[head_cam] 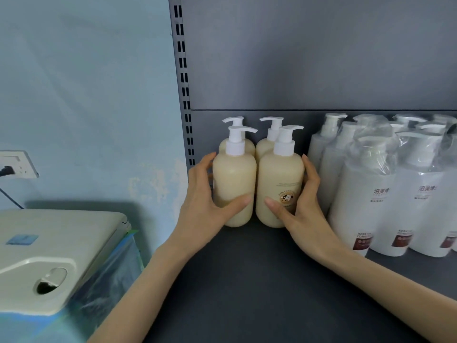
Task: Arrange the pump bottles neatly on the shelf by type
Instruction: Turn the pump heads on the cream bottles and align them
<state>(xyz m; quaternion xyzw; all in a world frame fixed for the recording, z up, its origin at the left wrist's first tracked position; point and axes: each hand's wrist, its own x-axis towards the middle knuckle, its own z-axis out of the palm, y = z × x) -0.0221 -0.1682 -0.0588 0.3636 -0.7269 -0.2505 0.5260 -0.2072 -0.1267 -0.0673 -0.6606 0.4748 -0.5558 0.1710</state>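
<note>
My left grip (202, 194) curls round the left cream bottle (233, 184) and my right grip (304, 201) round the right cream bottle (279, 179), both upright side by side on the shelf (259, 280), with white bottles (366, 194) just right of my right grip.

I'm standing at shop-style racking: a dark metal shelf (247, 280) with a grey back panel (309, 58) and a slotted upright (183, 70). Identical cream pump bottles (234, 189) stand in rows beside white pump bottles (361, 206) wrapped in clear plastic, like stock. A worn blue wall (86, 95) with a socket (17, 164) runs alongside
</note>
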